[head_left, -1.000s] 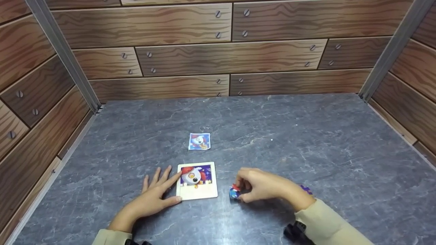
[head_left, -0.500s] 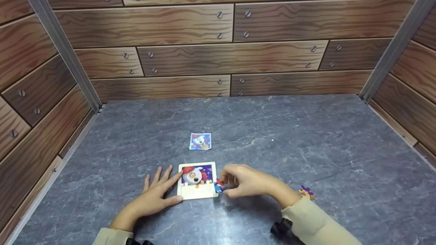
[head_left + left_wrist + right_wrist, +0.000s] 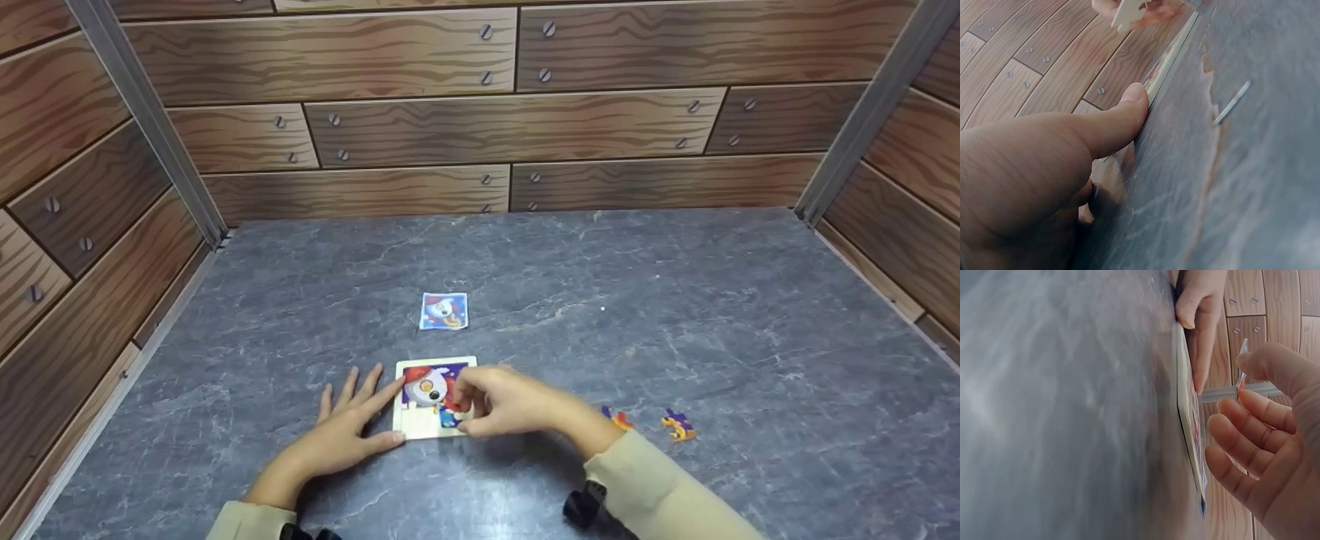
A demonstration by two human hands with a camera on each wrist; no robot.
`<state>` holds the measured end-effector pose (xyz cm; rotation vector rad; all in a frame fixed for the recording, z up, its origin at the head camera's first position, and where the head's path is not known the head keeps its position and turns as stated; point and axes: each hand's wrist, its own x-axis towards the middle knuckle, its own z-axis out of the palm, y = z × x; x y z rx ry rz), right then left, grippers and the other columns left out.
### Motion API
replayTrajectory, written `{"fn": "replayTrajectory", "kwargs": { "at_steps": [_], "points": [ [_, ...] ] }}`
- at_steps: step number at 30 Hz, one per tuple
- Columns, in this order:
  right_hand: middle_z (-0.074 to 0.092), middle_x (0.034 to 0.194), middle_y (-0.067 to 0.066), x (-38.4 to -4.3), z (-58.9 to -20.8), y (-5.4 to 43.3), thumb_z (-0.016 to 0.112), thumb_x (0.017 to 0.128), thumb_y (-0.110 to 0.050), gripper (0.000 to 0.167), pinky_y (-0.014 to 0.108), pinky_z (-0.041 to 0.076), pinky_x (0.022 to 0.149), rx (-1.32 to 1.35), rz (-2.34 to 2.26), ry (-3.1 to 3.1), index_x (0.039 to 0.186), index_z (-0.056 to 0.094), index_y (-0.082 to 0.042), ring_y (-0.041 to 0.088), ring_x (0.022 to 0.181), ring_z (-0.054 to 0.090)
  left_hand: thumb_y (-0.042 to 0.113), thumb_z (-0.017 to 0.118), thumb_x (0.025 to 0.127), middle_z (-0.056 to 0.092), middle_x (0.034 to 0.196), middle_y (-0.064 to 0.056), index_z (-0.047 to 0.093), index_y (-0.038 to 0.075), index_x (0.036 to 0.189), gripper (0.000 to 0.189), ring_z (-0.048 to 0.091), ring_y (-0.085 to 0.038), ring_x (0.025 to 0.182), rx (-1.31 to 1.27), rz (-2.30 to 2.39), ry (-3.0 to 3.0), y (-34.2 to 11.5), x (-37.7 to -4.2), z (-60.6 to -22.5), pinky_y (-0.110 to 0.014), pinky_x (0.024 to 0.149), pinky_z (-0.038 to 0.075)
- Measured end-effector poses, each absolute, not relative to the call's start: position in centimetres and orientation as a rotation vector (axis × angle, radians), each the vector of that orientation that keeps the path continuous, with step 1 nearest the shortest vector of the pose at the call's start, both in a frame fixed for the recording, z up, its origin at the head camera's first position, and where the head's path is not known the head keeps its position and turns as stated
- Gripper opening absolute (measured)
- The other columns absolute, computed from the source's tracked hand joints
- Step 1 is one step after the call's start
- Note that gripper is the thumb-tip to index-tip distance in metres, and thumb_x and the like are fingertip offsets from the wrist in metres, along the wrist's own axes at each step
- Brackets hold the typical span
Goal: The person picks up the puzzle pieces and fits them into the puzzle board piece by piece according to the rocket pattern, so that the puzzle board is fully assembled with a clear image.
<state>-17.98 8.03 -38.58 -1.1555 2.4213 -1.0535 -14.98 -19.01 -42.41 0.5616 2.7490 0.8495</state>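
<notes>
A jigsaw puzzle board [image 3: 418, 429] with a cream frame lies on the table, its upper part filled with a white-and-red character picture. My left hand [image 3: 346, 427] rests at its left side, fingers spread, index finger over the frame and thumb at the lower left corner. Over the board's lower right part, my right hand [image 3: 510, 401] pinches a blue-and-red jigsaw piece [image 3: 448, 417] between thumb and index finger. In the right wrist view that piece [image 3: 1242, 365] is seen edge-on, held apart from the board; its pale back faces the left wrist camera.
Two loose purple-and-orange jigsaw pieces lie to the right: one piece [image 3: 679, 425] in full view, the other piece [image 3: 617, 417] partly behind the right forearm. A small picture card [image 3: 444, 311] lies beyond the board. Wood-patterned walls [image 3: 420, 131] enclose the table.
My right hand has carried the jigsaw piece leftward from beside the board to over its lower right part. The loose pieces have come out from behind the forearm. My left hand stays put.
</notes>
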Motion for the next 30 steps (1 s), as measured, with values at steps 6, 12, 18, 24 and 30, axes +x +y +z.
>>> {"fn": "replayTrajectory", "kwargs": {
  "at_steps": [6, 12, 18, 24, 30],
  "points": [
    [0.062, 0.082, -0.003, -18.3, -39.0, 6.2, 0.073, 0.075, -0.013, 0.022, 0.018, 0.049, 0.066, -1.162, -1.034, 2.430, 0.091, 0.060, -0.007, 0.007, 0.072, 0.059, 0.055, 0.057, 0.085, 0.007, 0.155, -0.012, 0.029, 0.027, 0.147, 0.074, -0.010, -0.039, 0.138, 0.556, 0.848, 2.757, -19.1, -14.9, -42.4, -0.060, 0.101, -0.017],
    [0.059, 0.075, -0.005, -18.6, -39.4, 4.8, 0.073, 0.074, -0.010, 0.021, 0.017, 0.049, 0.063, -1.169, -1.022, 2.417, 0.089, 0.059, -0.005, 0.005, 0.067, 0.055, 0.056, 0.057, 0.085, 0.006, 0.155, -0.011, 0.028, 0.027, 0.147, 0.074, -0.011, -0.039, 0.138, 0.548, 0.846, 2.761, -19.0, -14.9, -42.5, -0.060, 0.101, -0.018],
    [0.058, 0.073, -0.003, -18.9, -39.7, 4.0, 0.072, 0.071, -0.007, 0.022, 0.017, 0.046, 0.060, -1.183, -0.968, 2.445, 0.088, 0.059, -0.006, 0.003, 0.064, 0.050, 0.056, 0.056, 0.085, 0.006, 0.154, -0.012, 0.029, 0.026, 0.147, 0.075, -0.011, -0.039, 0.138, 0.571, 0.851, 2.757, -19.2, -14.9, -42.3, -0.060, 0.101, -0.017],
    [0.054, 0.071, -0.008, -18.6, -39.6, 3.2, 0.071, 0.068, -0.011, 0.020, 0.016, 0.041, 0.058, -1.182, -0.785, 2.579, 0.085, 0.061, -0.010, 0.002, 0.064, 0.048, 0.055, 0.056, 0.085, 0.005, 0.155, -0.012, 0.028, 0.024, 0.147, 0.075, -0.012, -0.038, 0.138, 0.570, 0.880, 2.730, -19.2, -14.9, -42.3, -0.060, 0.100, -0.018],
    [0.053, 0.073, -0.012, -18.4, -39.5, 2.8, 0.073, 0.073, -0.021, 0.020, 0.018, 0.041, 0.060, -1.162, -0.599, 2.673, 0.090, 0.063, -0.015, 0.003, 0.067, 0.049, 0.055, 0.056, 0.085, 0.005, 0.155, -0.011, 0.027, 0.025, 0.148, 0.075, -0.013, -0.037, 0.138, 0.564, 0.885, 2.717, -19.1, -15.0, -42.2, -0.060, 0.100, -0.019]
  ]
}}
